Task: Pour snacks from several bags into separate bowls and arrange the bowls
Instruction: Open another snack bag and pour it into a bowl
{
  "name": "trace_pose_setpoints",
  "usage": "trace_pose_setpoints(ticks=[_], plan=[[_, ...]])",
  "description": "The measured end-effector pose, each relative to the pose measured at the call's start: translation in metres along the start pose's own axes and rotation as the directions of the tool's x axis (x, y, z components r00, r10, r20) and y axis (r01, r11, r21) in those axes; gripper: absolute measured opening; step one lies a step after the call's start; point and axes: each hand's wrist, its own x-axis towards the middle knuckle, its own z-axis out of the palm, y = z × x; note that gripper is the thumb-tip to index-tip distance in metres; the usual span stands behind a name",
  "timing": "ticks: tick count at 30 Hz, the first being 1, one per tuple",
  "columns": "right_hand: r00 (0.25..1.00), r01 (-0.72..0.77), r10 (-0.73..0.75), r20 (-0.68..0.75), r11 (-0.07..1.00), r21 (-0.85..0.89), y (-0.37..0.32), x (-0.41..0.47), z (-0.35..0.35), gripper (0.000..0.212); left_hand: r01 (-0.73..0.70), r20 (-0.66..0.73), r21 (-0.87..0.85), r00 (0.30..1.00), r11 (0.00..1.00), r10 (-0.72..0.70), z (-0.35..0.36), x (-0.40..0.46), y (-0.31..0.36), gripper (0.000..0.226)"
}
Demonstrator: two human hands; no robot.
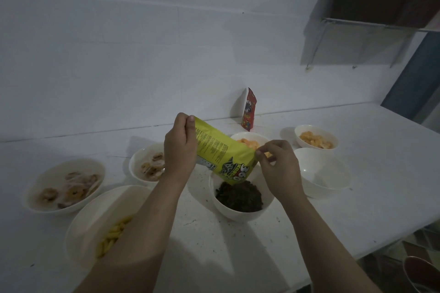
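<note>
Both hands, left hand (180, 147) and right hand (278, 167), grip the tilted yellow bag (222, 150) above the dark-snack bowl (240, 200).

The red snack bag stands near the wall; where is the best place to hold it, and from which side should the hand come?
Grip the red bag by its flattened top seal, coming down from above and the front. It stands upright against the wall, so the back is blocked, and the bowls crowd its base.

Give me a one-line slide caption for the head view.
Both hands tip a yellow snack bag over a white bowl of dark snacks, with six other bowls and a red bag around.
</note>
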Motion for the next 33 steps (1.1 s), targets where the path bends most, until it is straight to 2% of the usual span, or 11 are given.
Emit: trace_pose_setpoints(ticks=[11,18,21,25,28,33], plan=[[0.998,0.016,-0.015,-0.057,1.000,0.015,-0.007,-0.002,0.000,0.008,-0.022,-0.016,-0.024,1.000,0.999,0.021,-0.006,0.002,0.001,0.031],[0.999,0.025,-0.024,0.022,0.998,-0.051,-0.007,0.001,-0.002,0.009,-0.047,-0.019,-0.020,0.999,0.999,0.047,-0.006,0.005,0.001,0.032],[1.000,0.030,-0.030,0.004,0.999,-0.031,-0.011,0.000,-0.002,0.011,-0.055,0.007,-0.036,0.998,0.998,0.055,-0.003,0.006,0.000,0.033],[0.987,0.092,-0.094,0.133,0.995,0.022,-0.035,0.006,0.000,0.020,-0.106,0.059,-0.034,0.992,0.994,0.108,0.004,0.002,0.006,0.034],[0.984,0.070,-0.077,0.161,0.996,0.049,-0.045,0.012,0.008,0.019,-0.119,0.077,-0.048,0.989,0.992,0.123,0.009,-0.001,0.010,0.031],[0.994,-0.030,0.017,0.106,0.991,0.130,-0.034,0.009,0.005,0.017,-0.095,-0.005,-0.015,0.995,0.995,0.095,0.011,-0.004,0.002,0.034]])
